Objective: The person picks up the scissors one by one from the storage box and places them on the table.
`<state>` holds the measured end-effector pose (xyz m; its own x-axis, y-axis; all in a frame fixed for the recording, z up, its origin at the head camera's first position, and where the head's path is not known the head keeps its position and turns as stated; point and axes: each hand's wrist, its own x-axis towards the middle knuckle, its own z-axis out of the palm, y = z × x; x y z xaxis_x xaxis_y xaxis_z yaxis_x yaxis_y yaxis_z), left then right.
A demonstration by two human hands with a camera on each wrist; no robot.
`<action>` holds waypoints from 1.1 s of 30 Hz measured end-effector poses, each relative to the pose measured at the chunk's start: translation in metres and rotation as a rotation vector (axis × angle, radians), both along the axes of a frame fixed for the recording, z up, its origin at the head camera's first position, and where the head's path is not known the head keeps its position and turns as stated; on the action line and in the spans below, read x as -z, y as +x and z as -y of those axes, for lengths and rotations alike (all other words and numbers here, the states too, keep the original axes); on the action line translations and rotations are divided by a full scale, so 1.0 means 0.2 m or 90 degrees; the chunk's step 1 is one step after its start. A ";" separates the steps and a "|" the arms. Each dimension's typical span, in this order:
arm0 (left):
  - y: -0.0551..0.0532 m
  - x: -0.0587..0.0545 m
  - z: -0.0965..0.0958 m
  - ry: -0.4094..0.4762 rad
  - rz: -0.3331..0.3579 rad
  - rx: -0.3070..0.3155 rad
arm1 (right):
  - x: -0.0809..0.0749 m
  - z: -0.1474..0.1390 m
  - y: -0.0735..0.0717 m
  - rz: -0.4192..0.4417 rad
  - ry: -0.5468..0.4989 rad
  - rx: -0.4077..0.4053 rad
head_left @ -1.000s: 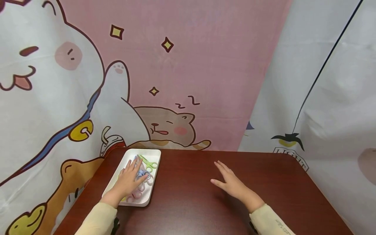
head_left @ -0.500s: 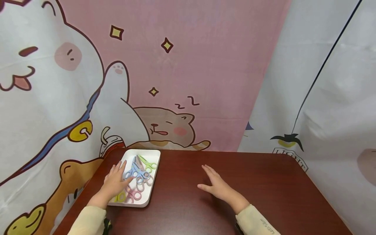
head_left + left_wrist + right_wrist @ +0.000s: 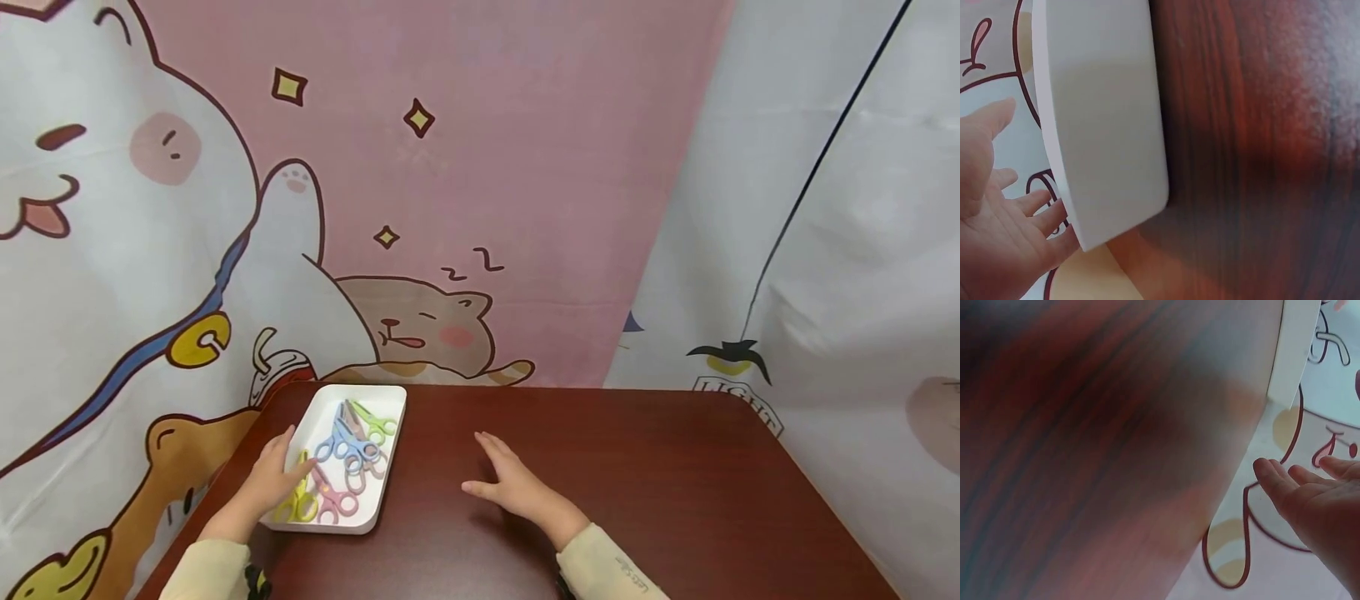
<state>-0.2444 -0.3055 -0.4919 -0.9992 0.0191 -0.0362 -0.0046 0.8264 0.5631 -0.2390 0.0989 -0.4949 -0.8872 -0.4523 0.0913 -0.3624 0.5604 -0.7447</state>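
A white tray (image 3: 396,417) on the left part of the table holds several pairs of scissors. Blue scissors (image 3: 347,442) lie over greyish-pink ones, light green scissors (image 3: 373,422) are at the far right corner, and pink scissors (image 3: 334,498) and yellow-green scissors (image 3: 300,502) are near the front. My left hand (image 3: 266,483) is at the tray's left side, fingers extended and thumb over the tray; whether it touches the rim I cannot tell. My right hand (image 3: 517,483) hovers over the table to the right of the tray, fingers extended, holding nothing.
The dark red-brown table (image 3: 637,467) extends to the right. Right behind its far edge hangs a cloth backdrop (image 3: 570,208) printed with cartoon animals.
My left hand has drawn back from above the scissors to the tray's left side, uncovering them. My right hand has moved left, nearer the tray. The tray stays put.
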 end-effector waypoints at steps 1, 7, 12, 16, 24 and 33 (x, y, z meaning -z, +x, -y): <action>0.00 0.00 0.01 0.006 0.009 -0.005 | 0.00 0.03 0.00 0.000 0.000 -0.006; 0.01 0.01 0.04 0.019 0.016 -0.018 | 0.02 0.20 0.02 0.015 -0.018 -0.019; 0.02 0.02 0.06 0.029 0.024 -0.031 | 0.04 0.34 0.04 0.033 -0.045 -0.014; 0.03 0.04 0.09 0.038 0.038 -0.040 | 0.05 0.44 0.07 0.063 -0.085 -0.005; 0.06 0.09 0.17 0.097 0.073 -0.037 | 0.08 0.60 0.07 0.131 -0.183 0.031; 0.09 0.10 0.21 0.165 0.099 -0.035 | 0.10 0.73 0.09 0.146 -0.213 0.054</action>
<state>-0.2257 -0.3484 -0.5126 -0.9818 -0.0060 -0.1900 -0.1480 0.6518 0.7438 -0.2212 -0.0462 -0.5140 -0.9347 -0.3551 0.0171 -0.1290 0.2942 -0.9470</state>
